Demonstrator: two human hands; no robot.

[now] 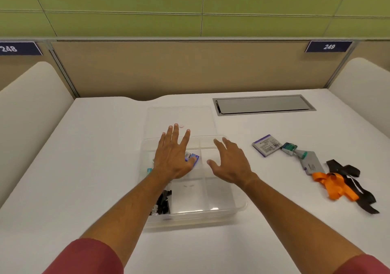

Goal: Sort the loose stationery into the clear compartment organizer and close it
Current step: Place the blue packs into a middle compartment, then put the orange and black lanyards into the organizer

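Note:
The clear compartment organizer (238, 207) lies open in the middle of the white desk, its transparent lid (202, 117) flat behind it. My left hand (174, 157) hovers over the left compartments with fingers spread straight, partly covering a small purple box (195, 158). My right hand (231, 161) is held over the right compartments, fingers relaxed, holding nothing. Black clips (163, 203) fill the front left compartment. To the right, loose on the desk, are a purple-and-white box (266, 145), a green-and-white box (290, 148), a grey pack (310, 161), an orange ribbon (335, 186) and a black ribbon (358, 191).
A small pink round piece (181, 125) shows at the lid, just beyond my left fingertips. A grey cable hatch (263, 104) is set into the desk at the back right. Beige partitions (168, 68) close off the desk behind, padded dividers on both sides.

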